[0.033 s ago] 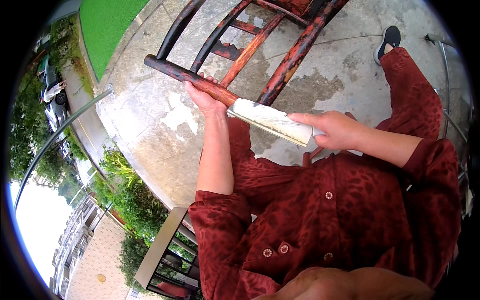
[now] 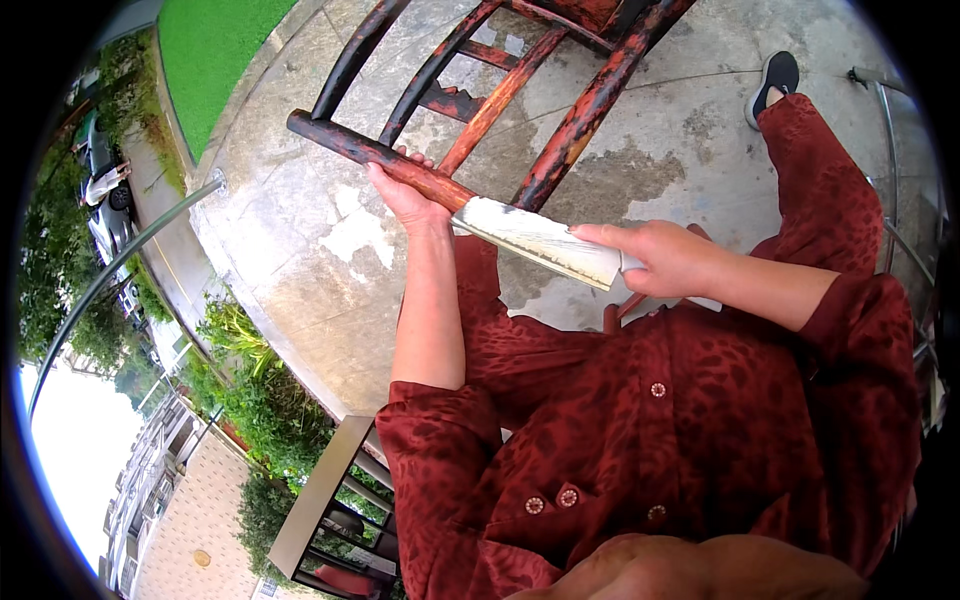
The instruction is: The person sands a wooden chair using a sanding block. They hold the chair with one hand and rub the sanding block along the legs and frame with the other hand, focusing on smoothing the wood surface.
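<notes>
A wooden chair (image 2: 590,110) with worn black and reddish-brown paint lies tipped, its top rail (image 2: 335,140) toward me. My left hand (image 2: 408,195) is closed around that rail from beneath, fingertips showing on its far side. In my right hand (image 2: 668,258) is a broad-bladed kitchen knife (image 2: 540,240), the index finger stretched along the blade. Whitish patches cover the blade's face. Its tip end meets the rail's right end, just right of my left hand; the exact contact is hard to see. Most of the handle is hidden in my palm.
Concrete paving (image 2: 300,250) with damp patches lies under the chair. A curved metal rail (image 2: 120,260) and plants (image 2: 270,400) are at the left. Behind my left arm stands a dark slatted bench (image 2: 330,480). Metal tubing (image 2: 890,150) rises at the far right.
</notes>
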`<state>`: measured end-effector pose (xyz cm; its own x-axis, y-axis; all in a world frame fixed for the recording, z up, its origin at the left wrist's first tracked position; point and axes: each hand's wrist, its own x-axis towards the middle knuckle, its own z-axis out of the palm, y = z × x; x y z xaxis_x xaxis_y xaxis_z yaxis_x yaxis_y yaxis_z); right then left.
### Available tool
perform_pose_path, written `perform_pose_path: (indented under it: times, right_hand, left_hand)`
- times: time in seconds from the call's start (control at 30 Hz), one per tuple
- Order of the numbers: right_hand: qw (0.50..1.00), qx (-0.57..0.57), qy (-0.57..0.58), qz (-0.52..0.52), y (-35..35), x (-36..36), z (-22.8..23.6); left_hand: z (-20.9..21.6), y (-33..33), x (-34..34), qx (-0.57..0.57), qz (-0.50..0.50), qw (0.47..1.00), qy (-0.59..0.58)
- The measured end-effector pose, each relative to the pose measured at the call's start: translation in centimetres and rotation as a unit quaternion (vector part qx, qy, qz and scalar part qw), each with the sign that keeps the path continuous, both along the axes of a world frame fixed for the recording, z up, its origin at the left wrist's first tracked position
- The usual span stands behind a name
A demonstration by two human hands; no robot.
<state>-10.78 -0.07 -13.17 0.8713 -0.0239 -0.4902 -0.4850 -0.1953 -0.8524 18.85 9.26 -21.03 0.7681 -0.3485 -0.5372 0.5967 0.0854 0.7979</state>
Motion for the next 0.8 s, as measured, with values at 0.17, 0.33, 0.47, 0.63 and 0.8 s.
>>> perform_pose_path:
  times: [0.17, 0.33, 0.47, 0.63, 0.8]
  right_hand:
    - [0.994, 0.089, 0.026, -0.056, -1.6, 1.7, -1.1]
    - [0.999, 0.018, 0.041, -0.002, -2.5, -1.2, 1.4]
    - [0.997, -0.036, 0.029, 0.063, -2.6, -0.8, 1.5]
    - [0.995, -0.023, 0.054, 0.081, -2.1, -0.3, 1.3]
    - [0.995, -0.074, 0.016, 0.060, 0.1, -1.0, -1.3]
  left_hand:
    - [-0.4, -0.4, 0.2, 0.039, -0.003, 0.999, -0.032]
    - [-0.7, 0.3, 0.5, 0.047, 0.001, 0.999, -0.023]
    - [-0.4, -0.2, 0.1, 0.037, 0.007, 0.999, -0.004]
    - [-0.4, -0.1, -0.1, 0.039, 0.010, 0.999, -0.006]
    - [-1.4, 0.6, 0.5, 0.048, 0.037, 0.998, -0.015]
